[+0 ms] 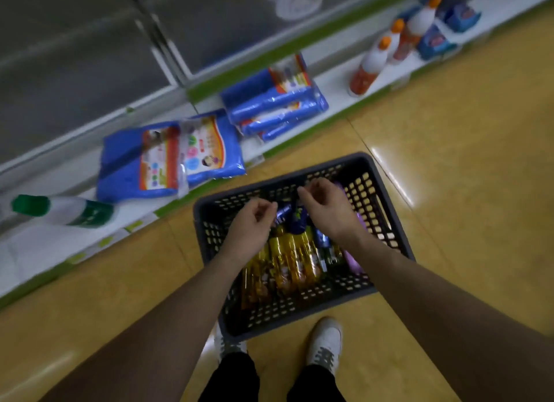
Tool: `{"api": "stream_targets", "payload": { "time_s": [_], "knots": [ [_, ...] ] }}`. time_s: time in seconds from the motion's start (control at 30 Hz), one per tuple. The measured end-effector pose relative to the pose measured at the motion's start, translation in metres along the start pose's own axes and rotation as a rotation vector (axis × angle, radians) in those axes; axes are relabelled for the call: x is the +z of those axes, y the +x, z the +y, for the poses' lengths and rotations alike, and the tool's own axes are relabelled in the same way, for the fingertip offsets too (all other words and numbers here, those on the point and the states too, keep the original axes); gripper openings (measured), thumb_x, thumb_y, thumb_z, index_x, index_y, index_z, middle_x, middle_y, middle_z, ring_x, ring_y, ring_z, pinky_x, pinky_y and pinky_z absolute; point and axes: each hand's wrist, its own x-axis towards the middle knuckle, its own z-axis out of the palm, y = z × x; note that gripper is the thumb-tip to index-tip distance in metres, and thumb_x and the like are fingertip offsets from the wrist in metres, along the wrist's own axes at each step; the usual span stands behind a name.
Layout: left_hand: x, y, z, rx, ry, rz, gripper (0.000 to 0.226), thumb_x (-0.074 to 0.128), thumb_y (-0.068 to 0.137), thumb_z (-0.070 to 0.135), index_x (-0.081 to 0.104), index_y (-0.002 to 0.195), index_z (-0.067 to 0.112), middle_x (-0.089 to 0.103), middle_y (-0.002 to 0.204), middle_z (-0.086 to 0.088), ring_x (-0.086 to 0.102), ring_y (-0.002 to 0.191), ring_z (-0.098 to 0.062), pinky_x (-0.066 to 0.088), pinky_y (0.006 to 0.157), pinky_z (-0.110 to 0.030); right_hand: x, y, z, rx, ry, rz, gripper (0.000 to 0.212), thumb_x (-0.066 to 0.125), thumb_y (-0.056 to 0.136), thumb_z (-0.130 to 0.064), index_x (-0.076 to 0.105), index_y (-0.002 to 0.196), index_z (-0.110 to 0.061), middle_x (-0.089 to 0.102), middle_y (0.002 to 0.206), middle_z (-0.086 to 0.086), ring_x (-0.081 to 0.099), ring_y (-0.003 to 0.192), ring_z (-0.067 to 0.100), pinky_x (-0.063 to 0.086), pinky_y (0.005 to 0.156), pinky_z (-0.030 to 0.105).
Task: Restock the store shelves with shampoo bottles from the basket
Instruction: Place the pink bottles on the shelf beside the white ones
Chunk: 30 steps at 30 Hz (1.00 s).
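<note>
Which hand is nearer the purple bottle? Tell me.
Right. The right hand is directly beside the purple bottle; the left hand lies beyond the dark blue bottle.

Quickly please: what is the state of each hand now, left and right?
Left hand: fingers curled over the basket; whether it holds anything cannot be told.
Right hand: fingers curled at a dark blue bottle; grip cannot be told.
</note>
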Motion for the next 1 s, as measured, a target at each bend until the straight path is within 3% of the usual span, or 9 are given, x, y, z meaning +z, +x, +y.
{"api": "stream_targets", "payload": {
  "time_s": [0.27,0.33,0.4,0.43,0.5,0.63,0.77,0.93,1.0],
  "knots": [
    [0.105,0.062,-0.078,-0.084,0.099,-0.178,0.024,0.052,0.099,0.045,0.061,0.109,0.025,0.067,0.105,0.005,0.065,0.099,-0.013,0.052,0.089,-0.032,-0.002,0.030,0.145,0.238,-0.077,0.070,0.029,0.058,0.100,-0.031,0.053,0.125,-0.017,0.061,0.105,-0.011,0.057,0.084,-0.003,0.044,0.060,0.003],
    [0.125,0.075,-0.094,-0.104,0.119,-0.221,0.026,0.053,0.099,0.045,0.060,0.112,0.023,0.065,0.107,0.005,0.064,0.101,-0.014,0.049,0.082,-0.026,0.001,0.040,0.178,0.293,-0.174,0.088,0.046,0.060,0.098,-0.036,0.049,0.136,-0.015,0.058,0.130,0.003,0.062,0.104,0.013,0.055,0.084,0.021],
    [0.146,0.087,-0.107,-0.118,0.112,-0.251,0.027,0.054,0.099,0.043,0.060,0.114,0.022,0.064,0.110,0.004,0.064,0.102,-0.014,0.046,0.077,-0.022,0.002,0.048,0.207,0.366,-0.259,0.094,0.066,0.063,0.093,-0.043,0.037,0.149,-0.017,0.042,0.149,0.013,0.046,0.133,0.030,0.046,0.107,0.047],
    [0.156,0.092,-0.113,-0.122,0.109,-0.259,0.028,0.054,0.099,0.042,0.060,0.115,0.020,0.064,0.111,0.003,0.063,0.102,-0.015,0.045,0.074,-0.021,0.002,0.051,0.221,0.407,-0.291,0.096,0.073,0.063,0.092,-0.044,0.032,0.152,-0.018,0.036,0.152,0.016,0.037,0.139,0.035,0.040,0.112,0.052],
    [0.174,0.101,-0.120,-0.119,0.118,-0.266,0.028,0.055,0.100,0.040,0.060,0.116,0.019,0.064,0.109,0.002,0.062,0.099,-0.014,0.041,0.067,-0.018,-0.001,0.056,0.239,0.454,-0.395,0.095,0.074,0.063,0.092,-0.042,0.028,0.152,-0.016,0.032,0.150,0.020,0.030,0.140,0.038,0.032,0.116,0.054],
    [0.208,0.114,-0.132,-0.139,0.127,-0.288,0.026,0.057,0.099,0.035,0.059,0.116,0.015,0.062,0.098,0.001,0.055,0.079,-0.012,0.039,0.054,-0.008,-0.007,0.067,0.270,0.459,-0.509,0.145,0.065,0.060,0.093,-0.036,0.031,0.146,-0.010,0.035,0.147,0.020,0.032,0.138,0.039,0.031,0.115,0.053],
    [0.229,0.122,-0.142,-0.156,0.137,-0.319,0.028,0.058,0.099,0.035,0.057,0.119,0.016,0.062,0.101,0.001,0.054,0.073,-0.008,0.039,0.056,-0.015,-0.002,0.076,0.291,0.480,-0.531,0.180,0.062,0.059,0.093,-0.028,0.032,0.145,-0.006,0.035,0.148,0.021,0.036,0.138,0.040,0.036,0.111,0.054],
    [0.234,0.126,-0.146,-0.165,0.163,-0.371,0.032,0.057,0.099,0.036,0.054,0.125,0.018,0.060,0.104,0.006,0.055,0.083,0.001,0.036,0.060,-0.010,0.006,0.084,0.301,0.507,-0.890,0.054,0.093,0.076,0.085,-0.015,0.015,0.153,0.003,0.016,0.159,0.024,0.030,0.142,0.040,0.046,0.102,0.046],
    [0.234,0.126,-0.146,-0.166,0.161,-0.380,0.033,0.057,0.099,0.035,0.054,0.127,0.017,0.060,0.105,0.005,0.053,0.082,0.002,0.037,0.061,-0.009,0.008,0.088,0.301,0.512,-0.919,0.050,0.081,0.064,0.094,-0.012,0.011,0.153,0.006,0.012,0.161,0.026,0.030,0.143,0.042,0.048,0.101,0.044]
  ]
}}
